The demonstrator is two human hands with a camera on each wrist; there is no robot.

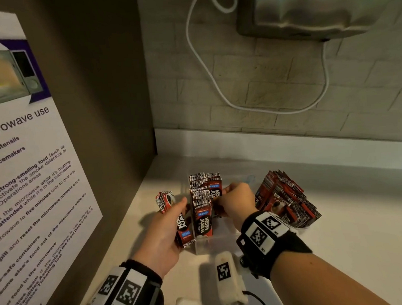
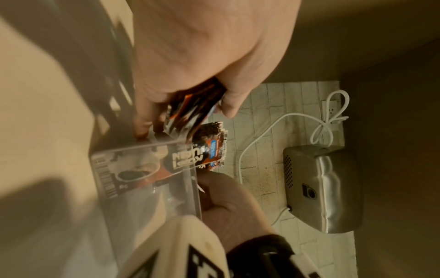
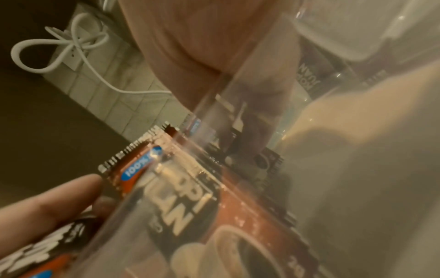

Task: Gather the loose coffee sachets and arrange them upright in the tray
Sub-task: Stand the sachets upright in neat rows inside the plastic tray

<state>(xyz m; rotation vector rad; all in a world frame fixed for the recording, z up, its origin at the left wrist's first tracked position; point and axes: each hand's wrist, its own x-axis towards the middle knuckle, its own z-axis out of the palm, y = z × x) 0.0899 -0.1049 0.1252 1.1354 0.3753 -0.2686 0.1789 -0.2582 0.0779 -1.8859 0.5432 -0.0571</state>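
At frame centre the left hand (image 1: pixel 163 233) gripped a sachet bundle (image 1: pixel 183 230) beside the clear tray (image 1: pixel 207 245), while the right hand (image 1: pixel 236 203), fingers curled, steadied the standing sachets (image 1: pixel 202 199); insertion probably demanded a parted gap.

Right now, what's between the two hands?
In the head view, upright coffee sachets in the clear tray stand between the left hand and right hand.

Bare forearms, no sleeves. Black wrist straps (image 1: pixel 273 238) on both, white panels with black square fiducial tags. Cream camera pod (image 1: pixel 228 278), tagged, thin black cable.
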